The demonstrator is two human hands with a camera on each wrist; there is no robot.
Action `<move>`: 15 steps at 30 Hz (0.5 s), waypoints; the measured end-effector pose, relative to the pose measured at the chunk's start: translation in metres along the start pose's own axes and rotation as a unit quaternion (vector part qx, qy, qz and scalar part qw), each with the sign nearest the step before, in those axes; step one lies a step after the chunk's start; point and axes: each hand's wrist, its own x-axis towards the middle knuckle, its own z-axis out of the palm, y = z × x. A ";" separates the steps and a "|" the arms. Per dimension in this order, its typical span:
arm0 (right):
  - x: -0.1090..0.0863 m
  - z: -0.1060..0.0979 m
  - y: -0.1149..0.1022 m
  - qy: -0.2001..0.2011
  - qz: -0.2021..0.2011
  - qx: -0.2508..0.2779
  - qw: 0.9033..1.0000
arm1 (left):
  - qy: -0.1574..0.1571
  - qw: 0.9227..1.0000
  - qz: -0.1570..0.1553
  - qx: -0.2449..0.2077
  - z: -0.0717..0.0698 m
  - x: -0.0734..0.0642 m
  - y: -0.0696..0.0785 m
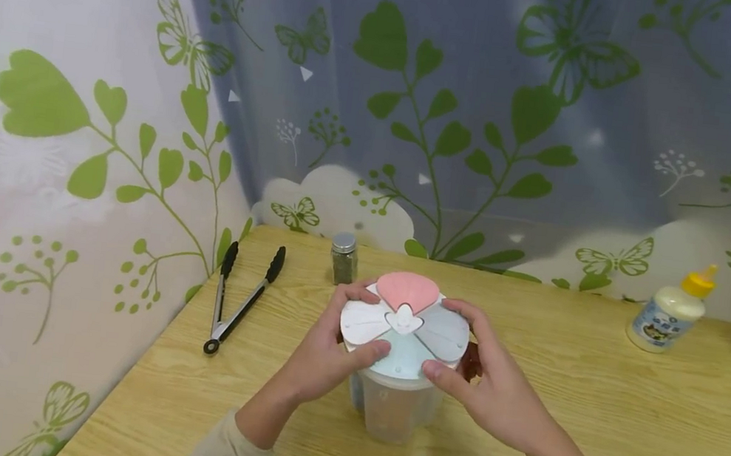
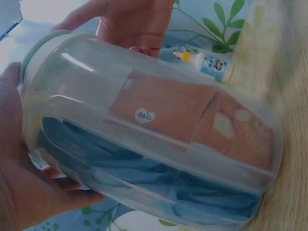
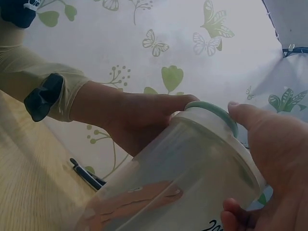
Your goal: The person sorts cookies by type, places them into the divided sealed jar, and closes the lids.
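Note:
A clear plastic storage canister (image 1: pixel 389 412) stands upright on the table, topped by a lid (image 1: pixel 400 354) of pink, white, grey-blue and mint petal-shaped flaps. My left hand (image 1: pixel 328 354) grips the lid's left side, its thumb resting on the mint flap. On the opposite side, my right hand (image 1: pixel 497 390) holds the rim, thumb at the mint flap's edge and fingers round the side. Through the wall, the left wrist view shows brown packets (image 2: pixel 163 110) and blue packets (image 2: pixel 144 173) in separate compartments. In the right wrist view, both thumbs touch the mint edge (image 3: pixel 214 111).
Black-tipped tongs (image 1: pixel 239 311) lie spread on the table (image 1: pixel 558 367) at the left. A small glass jar (image 1: pixel 344 261) with a grey cap stands behind the canister. Far right is a yellow-capped bottle (image 1: pixel 667 315). Patterned curtain fabric (image 1: pixel 470 120) borders the table's back and left.

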 end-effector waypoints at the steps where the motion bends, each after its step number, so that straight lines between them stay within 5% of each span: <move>1: 0.000 0.000 0.001 -0.006 -0.002 0.003 1.000 | -0.002 1.000 0.004 0.004 -0.001 0.000 0.000; 9: -0.001 0.005 0.008 -0.027 0.017 0.055 0.998 | -0.016 0.999 0.014 0.031 -0.007 -0.006 -0.008; 15: -0.003 0.009 0.008 -0.024 0.020 0.046 0.998 | -0.045 0.998 0.022 0.023 -0.013 -0.006 -0.008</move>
